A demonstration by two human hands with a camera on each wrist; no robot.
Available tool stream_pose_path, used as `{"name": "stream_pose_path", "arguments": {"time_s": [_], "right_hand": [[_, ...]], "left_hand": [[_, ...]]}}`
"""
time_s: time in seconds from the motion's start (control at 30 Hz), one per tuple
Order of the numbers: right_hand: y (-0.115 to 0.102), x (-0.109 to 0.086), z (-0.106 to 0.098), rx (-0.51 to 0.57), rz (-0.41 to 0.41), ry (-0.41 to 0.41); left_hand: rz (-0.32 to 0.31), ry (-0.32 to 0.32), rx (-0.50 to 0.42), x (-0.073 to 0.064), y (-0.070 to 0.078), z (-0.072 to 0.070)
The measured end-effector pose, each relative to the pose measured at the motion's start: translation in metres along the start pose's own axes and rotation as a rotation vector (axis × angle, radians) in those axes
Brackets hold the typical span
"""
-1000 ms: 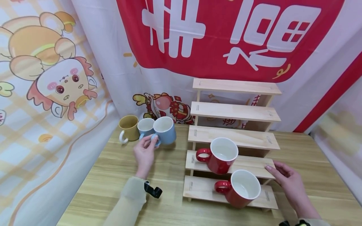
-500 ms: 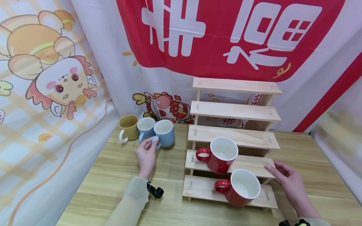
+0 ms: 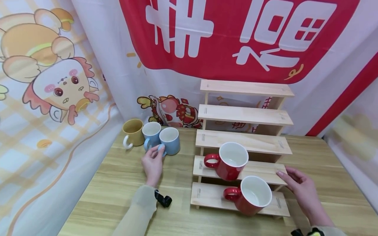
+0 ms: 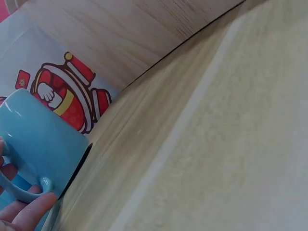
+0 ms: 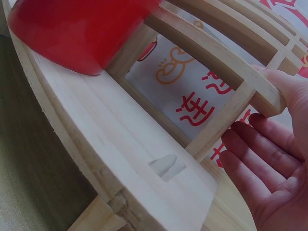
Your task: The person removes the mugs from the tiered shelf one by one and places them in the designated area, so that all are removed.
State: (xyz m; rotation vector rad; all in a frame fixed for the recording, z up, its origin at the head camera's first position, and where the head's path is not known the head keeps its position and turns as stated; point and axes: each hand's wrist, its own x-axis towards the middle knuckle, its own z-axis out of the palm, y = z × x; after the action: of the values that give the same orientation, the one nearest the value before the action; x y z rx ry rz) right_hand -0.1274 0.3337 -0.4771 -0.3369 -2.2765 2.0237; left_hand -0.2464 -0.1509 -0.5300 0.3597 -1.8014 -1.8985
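My left hand (image 3: 152, 164) pinches the handle of a light blue mug (image 3: 173, 146), which stands upright on the wood-grain table. In the left wrist view, fingertips (image 4: 36, 211) curl at that mug's handle, with its base down at the tabletop. Close at its left is a second light blue mug (image 3: 151, 139), then a mustard mug (image 3: 136, 135) with a white handle. My right hand (image 3: 302, 191) holds the right end of the wooden step shelf (image 3: 265, 170), thumb on top of the second step from the bottom and fingers below.
One red mug (image 3: 228, 172) sits on the second step, another red mug (image 3: 249, 203) on the lowest step, both with handles toward the left. Behind the shelf hangs a white curtain with a red banner (image 3: 224, 62). A patterned cloth (image 3: 38, 131) borders the table at left.
The light blue mug has come down slightly, toward me and left, with my left hand on its handle. My right hand stays at the shelf, and the view has shifted a little.
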Motion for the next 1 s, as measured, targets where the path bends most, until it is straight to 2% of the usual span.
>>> {"name": "stream_pose_path", "arguments": {"time_s": [0.13,0.33,0.5,0.63,0.7,0.8,0.9,1.0], "right_hand": [[0.000,0.001,0.000,-0.013,-0.003,-0.002],[0.001,0.000,0.001,0.016,-0.015,-0.010],[0.001,-0.003,0.001,0.034,-0.016,-0.011],[0.001,-0.003,0.001,-0.008,0.002,-0.004],[0.001,-0.002,0.000,-0.029,0.012,-0.003],[0.001,-0.002,0.000,-0.034,0.017,0.000],[0.001,-0.001,0.000,-0.028,0.012,0.002],[0.000,0.000,0.000,-0.031,0.008,-0.002]], "left_hand": [[0.022,0.021,0.007,0.003,0.000,0.003],[0.036,0.086,0.018,0.005,-0.001,0.008],[0.028,0.077,0.038,0.004,0.000,0.010],[-0.001,0.060,0.021,0.001,0.004,0.007],[0.003,0.051,0.009,-0.001,0.009,0.005],[0.045,0.028,-0.002,-0.004,0.019,0.005],[0.102,-0.006,-0.009,-0.007,0.036,0.007],[0.149,-0.056,-0.058,-0.013,0.055,0.012]]}}
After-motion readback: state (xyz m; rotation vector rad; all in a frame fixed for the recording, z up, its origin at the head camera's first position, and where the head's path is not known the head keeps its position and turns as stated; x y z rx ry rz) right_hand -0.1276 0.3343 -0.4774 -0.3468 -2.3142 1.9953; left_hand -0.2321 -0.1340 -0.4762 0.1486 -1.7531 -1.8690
